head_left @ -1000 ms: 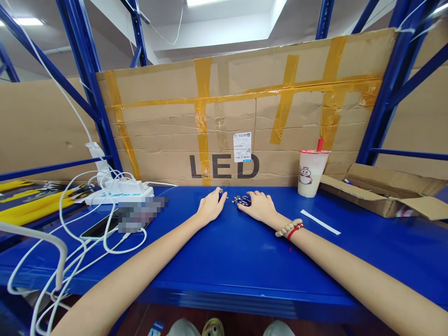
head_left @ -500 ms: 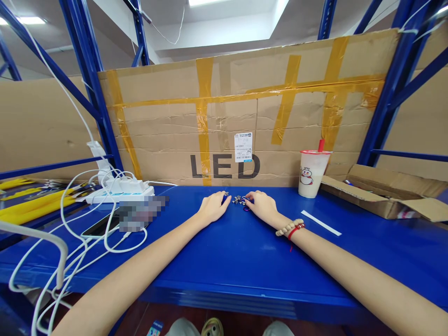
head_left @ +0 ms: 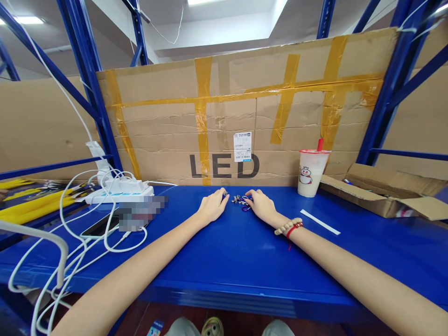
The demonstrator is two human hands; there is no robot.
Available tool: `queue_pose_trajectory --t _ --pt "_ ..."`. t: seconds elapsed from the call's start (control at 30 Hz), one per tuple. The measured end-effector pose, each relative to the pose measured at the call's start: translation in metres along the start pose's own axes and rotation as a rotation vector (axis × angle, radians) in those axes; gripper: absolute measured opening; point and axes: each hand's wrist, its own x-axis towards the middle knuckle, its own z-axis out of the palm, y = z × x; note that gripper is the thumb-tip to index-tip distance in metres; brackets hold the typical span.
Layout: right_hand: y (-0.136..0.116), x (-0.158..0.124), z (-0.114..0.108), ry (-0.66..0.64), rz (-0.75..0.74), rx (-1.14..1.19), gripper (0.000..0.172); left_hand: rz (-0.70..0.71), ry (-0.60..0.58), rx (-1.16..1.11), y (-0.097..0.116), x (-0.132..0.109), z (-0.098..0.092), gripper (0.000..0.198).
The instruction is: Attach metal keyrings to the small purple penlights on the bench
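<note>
Both my hands rest on the blue shelf top (head_left: 231, 252), close to the cardboard wall marked LED. Between them lies a small cluster of metal key rings and clips (head_left: 239, 199). My left hand (head_left: 212, 206) is curled, its fingertips pinching a small metal piece at the cluster's left edge. My right hand (head_left: 261, 205) lies palm down with its fingers bent over a purple ring (head_left: 245, 208) on the cluster's right side. A bead bracelet and a red string circle my right wrist.
A drink cup with a red straw (head_left: 311, 171) stands to the right, beside an open cardboard box (head_left: 381, 191). A white paper strip (head_left: 319, 221) lies near my right wrist. At the left are a power strip (head_left: 119, 190), white cables and a phone (head_left: 101, 226).
My right hand has slid a little towards me, uncovering the purple ring. My left hand's fingers have closed in on the small piece. Otherwise nothing has shifted.
</note>
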Motion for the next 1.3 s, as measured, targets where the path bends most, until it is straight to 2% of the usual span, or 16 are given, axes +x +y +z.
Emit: queue_pose_trajectory --t 0.17,0.3,0.4,0.53,0.63,0.73,0.93,1.07,1.2,1.3 --pt "0.001 0.0 0.0 0.027 -0.033 0.036 0.02 0.013 0.003 0.005 0.0 0.0 0.0 0.024" --pt "-0.002 0.001 -0.002 0.232 -0.046 0.202 0.024 0.048 0.016 -0.013 -0.001 0.0 0.001 0.024" --pt "-0.004 0.003 -0.002 0.332 -0.136 0.397 0.026 0.064 0.033 -0.063 -0.002 0.0 0.0 0.023" --pt "-0.007 0.006 0.002 0.273 -0.279 0.693 0.027 0.04 0.04 -0.123 -0.003 -0.001 -0.001 0.024" --pt "-0.01 0.005 0.003 0.194 -0.291 0.877 0.029 0.038 0.022 -0.142 -0.003 -0.001 -0.002 0.025" --pt "-0.012 0.004 0.002 0.135 -0.284 0.964 0.032 0.087 -0.015 -0.165 -0.001 -0.002 -0.003 0.025" --pt "-0.014 0.002 0.003 0.084 -0.402 0.921 0.035 0.191 -0.05 -0.201 -0.001 -0.003 -0.004 0.025" --pt "-0.013 0.003 0.005 0.133 -0.479 0.826 0.03 0.232 -0.054 -0.18 -0.001 -0.002 -0.002 0.025" --pt "-0.01 0.004 0.007 0.222 -0.532 0.703 0.027 0.201 -0.024 -0.187 -0.002 -0.002 -0.001 0.024" --pt "-0.008 0.005 0.009 0.183 -0.49 0.676 0.028 0.147 -0.004 -0.179 -0.003 -0.001 0.0 0.024"
